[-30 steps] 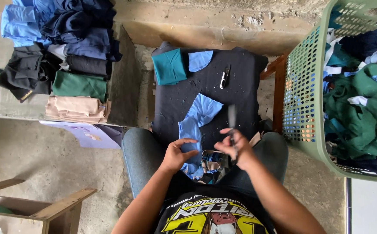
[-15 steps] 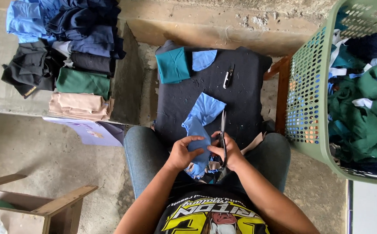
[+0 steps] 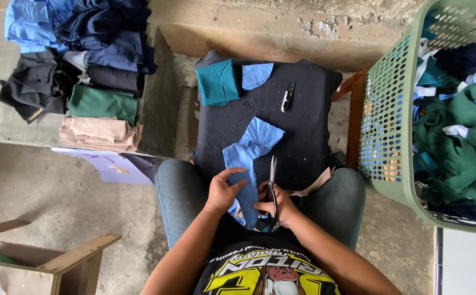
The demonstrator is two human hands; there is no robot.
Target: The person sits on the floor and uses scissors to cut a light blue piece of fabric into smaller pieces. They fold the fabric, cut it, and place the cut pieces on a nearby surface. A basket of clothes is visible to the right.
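Note:
A light blue piece of cloth (image 3: 254, 142) lies on a dark padded board (image 3: 309, 125) across my knees. My left hand (image 3: 222, 191) pinches the cloth's near end at my lap. My right hand (image 3: 278, 206) grips black scissors (image 3: 272, 177), blades pointing away from me, right beside the cloth's right edge. A teal folded piece (image 3: 217, 82) and a small blue piece (image 3: 257, 74) lie at the board's far left. A small clipper tool (image 3: 287, 97) rests near the board's far middle.
A green laundry basket (image 3: 391, 120) full of green, blue and dark cloth stands to my right. Folded stacks of cloth (image 3: 98, 104) sit on a concrete ledge at my left. A wooden frame (image 3: 57, 257) is at bottom left.
My right hand moved in from the right and brought the scissors upright beside the blue cloth. My left hand shifted onto the cloth's near end.

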